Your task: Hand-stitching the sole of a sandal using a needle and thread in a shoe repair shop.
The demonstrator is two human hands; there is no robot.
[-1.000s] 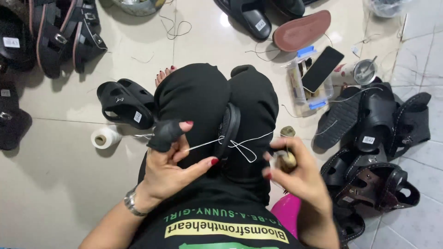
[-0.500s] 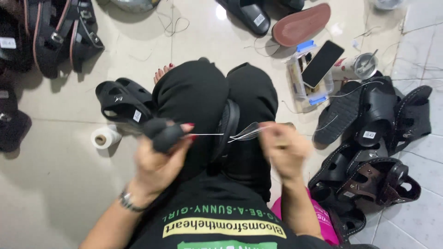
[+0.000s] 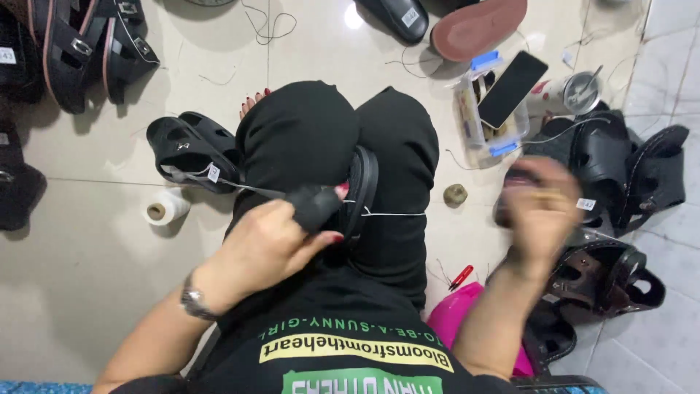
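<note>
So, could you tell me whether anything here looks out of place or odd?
Mostly clutter: loose thread ends trail over the floor tiles, a phone lies askew on the clear plastic box, and a small red tool lies on the floor beside the knee.

You sit in a home shoemaking workshop: black strapped sandals [image 3: 186,146] lie across the pale tiled floor [image 3: 80,292], beside a white thread spool [image 3: 166,207] and a brown loose sole [image 3: 477,28].

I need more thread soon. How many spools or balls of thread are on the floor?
2: a white spool on the tiles left of the knees, and a small olive ball right of them. Others may lie hidden among the sandals.
</note>
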